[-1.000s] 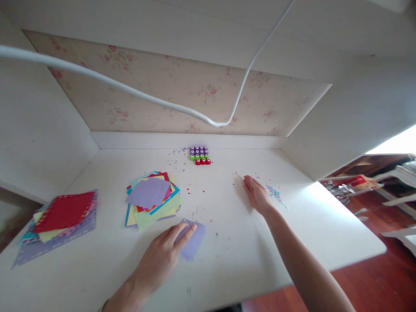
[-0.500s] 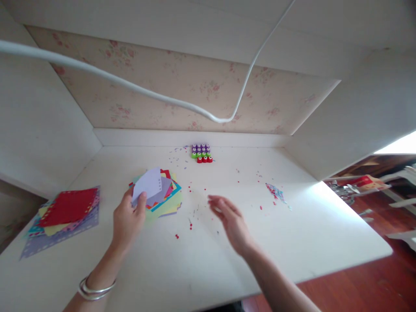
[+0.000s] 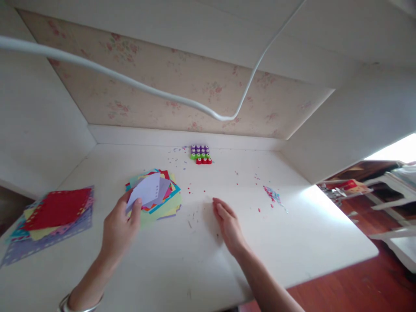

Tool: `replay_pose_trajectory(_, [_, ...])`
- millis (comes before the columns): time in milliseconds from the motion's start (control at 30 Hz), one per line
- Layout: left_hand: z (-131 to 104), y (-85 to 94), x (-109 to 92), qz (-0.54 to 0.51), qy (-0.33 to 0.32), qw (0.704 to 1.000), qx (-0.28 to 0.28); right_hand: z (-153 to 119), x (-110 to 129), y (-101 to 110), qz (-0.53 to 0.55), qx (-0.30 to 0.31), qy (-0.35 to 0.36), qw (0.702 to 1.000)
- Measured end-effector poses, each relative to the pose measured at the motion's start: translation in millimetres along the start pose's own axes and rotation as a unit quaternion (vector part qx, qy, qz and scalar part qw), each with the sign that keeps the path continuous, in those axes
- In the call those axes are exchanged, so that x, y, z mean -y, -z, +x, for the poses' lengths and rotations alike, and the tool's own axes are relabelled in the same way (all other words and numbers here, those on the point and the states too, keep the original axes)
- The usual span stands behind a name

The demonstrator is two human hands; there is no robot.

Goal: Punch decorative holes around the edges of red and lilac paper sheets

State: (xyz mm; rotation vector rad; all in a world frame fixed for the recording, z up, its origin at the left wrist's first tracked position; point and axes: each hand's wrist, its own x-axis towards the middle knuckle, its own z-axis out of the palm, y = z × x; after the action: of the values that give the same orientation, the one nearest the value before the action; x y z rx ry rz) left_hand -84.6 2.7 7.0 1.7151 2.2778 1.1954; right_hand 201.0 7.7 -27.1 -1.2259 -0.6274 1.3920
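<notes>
My left hand (image 3: 121, 223) is closed on a pale lilac piece of paper (image 3: 143, 190), pinched between thumb and fingers. A row of small punched holes runs along the paper's right edge. Behind and below it lies a pile of coloured paper sheets (image 3: 170, 210). My right hand (image 3: 229, 225) holds nothing that I can see. Its fingers are stretched out and its lower edge rests on the white table (image 3: 169, 268). Tiny paper scraps (image 3: 194, 216) lie to its left, and a heap of punched-out bits (image 3: 274, 195) lies to its right.
Several purple, green and red craft punches (image 3: 200, 154) stand grouped by the back wall. At the left lies a stack of hole-edged sheets with a red one (image 3: 58, 208) on top. A white cable (image 3: 156, 93) hangs across the view above the table.
My right hand has come down onto the table, and the red bits near the front centre are no longer visible. My left hand, still holding the paper, has shifted slightly left in view.
</notes>
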Motion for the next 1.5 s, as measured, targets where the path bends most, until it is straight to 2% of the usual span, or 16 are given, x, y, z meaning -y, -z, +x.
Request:
replay_pose_trajectory(100, [-0.2, -1.4, -0.9, -0.006, 0.012, 1.000, 0.016, 39.3, 33.6, 61.4, 0.006, -0.110, 0.061, 0.992])
replay_pose_trajectory(200, [1.6, -1.0, 0.0, -0.012, 0.058, 0.998, 0.034, 71.0, 66.0, 118.7, -0.049, -0.170, 0.097, 0.979])
replay_pose_trajectory(267, [3.4, -0.5, 1.2, -0.011, 0.075, 0.996, 0.038, 85.6, 83.1, 144.6, -0.057, -0.202, 0.110, 0.971])
replay_pose_trajectory(333, [4.9, -0.8, 2.3, -0.015, 0.082, 0.996, 0.038, 92.3, 92.8, 151.5, -0.075, -0.230, 0.125, 0.962])
replay_pose_trajectory(433, [5.7, -3.2, 2.1, -0.027, 0.079, 0.996, 0.038, 85.9, 89.1, 117.0, -0.084, -0.187, 0.165, 0.965])
replay_pose_trajectory(500, [5.2, -5.1, 0.5, -0.035, 0.075, 0.996, 0.040, 73.9, 75.7, 68.8, -0.058, -0.091, 0.169, 0.980])
replay_pose_trajectory(600, [3.8, -6.6, -1.4, -0.036, 0.076, 0.995, 0.045, 58.0, 48.2, -16.2, -0.015, 0.049, 0.108, 0.993])
replay_pose_trajectory(700, [4.6, -5.1, 1.1, -0.032, 0.087, 0.995, 0.041, 55.4, 21.9, -86.1, 0.004, 0.127, 0.040, 0.991])
replay_pose_trajectory(800, [7.0, -2.7, 6.2, -0.059, 0.101, 0.992, 0.036, 62.6, 1.2, -124.5, 0.020, 0.132, 0.001, 0.991])
replay_pose_trajectory(900, [5.0, -4.6, 6.9, -0.113, 0.098, 0.986, 0.069, 72.3, -11.2, -130.1, 0.010, 0.112, -0.008, 0.994])
replay_pose_trajectory(1000, [-2.9, -13.1, 1.2, -0.144, 0.053, 0.976, 0.153, 85.5, -11.2, -105.5, -0.023, 0.097, 0.018, 0.995])
replay_pose_trajectory(1133, [-11.6, -26.7, -6.0, -0.160, 0.004, 0.959, 0.233, 111.6, 12.6, -33.5, -0.071, 0.003, 0.089, 0.993])
replay_pose_trajectory(1300, [-11.0, -27.9, -6.3, -0.171, 0.036, 0.956, 0.234, 138.8, 69.8, 81.0, -0.080, -0.142, 0.143, 0.976])
replay_pose_trajectory(1367, [-9.9, -24.1, -6.5, -0.183, 0.055, 0.956, 0.222, 144.2, 90.8, 116.5, -0.080, -0.184, 0.156, 0.967])
replay_pose_trajectory(1433, [-9.0, -20.3, -7.6, -0.195, 0.068, 0.956, 0.208, 146.8, 104.4, 135.6, -0.082, -0.209, 0.169, 0.960])
replay_pose_trajectory(1500, [-8.2, -17.4, -8.9, -0.202, 0.076, 0.956, 0.197, 146.3, 108.1, 132.0, -0.089, -0.211, 0.180, 0.957])
